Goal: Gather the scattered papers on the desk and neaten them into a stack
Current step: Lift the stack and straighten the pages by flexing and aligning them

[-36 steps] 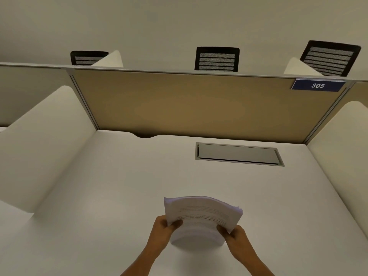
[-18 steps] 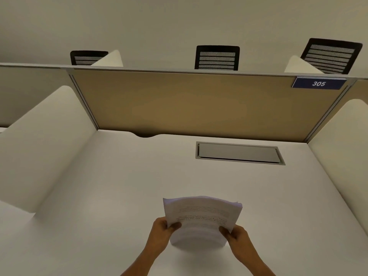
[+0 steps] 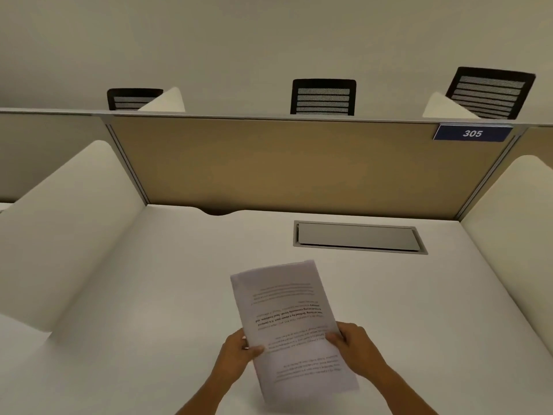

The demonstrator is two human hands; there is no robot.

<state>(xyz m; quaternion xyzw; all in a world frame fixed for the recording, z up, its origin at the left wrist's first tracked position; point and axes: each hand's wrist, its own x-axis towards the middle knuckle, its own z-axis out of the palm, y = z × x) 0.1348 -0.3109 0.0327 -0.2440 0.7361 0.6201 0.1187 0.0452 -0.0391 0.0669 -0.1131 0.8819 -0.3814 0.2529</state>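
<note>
Lower centre of frame, above the worktop (image 3: 419, 295): left hand (image 3: 239, 353) and right hand (image 3: 354, 344) pinch the long edges of the papers (image 3: 287, 313), a light, floppy, slip-prone stack, probably best gripped at both side edges.

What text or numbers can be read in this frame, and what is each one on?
"305": white digits on the blue sign at the partition's top right corner.
Printed lines on the top sheet of the papers, held by the left hand and right hand: upside down and too blurred to read.
</note>
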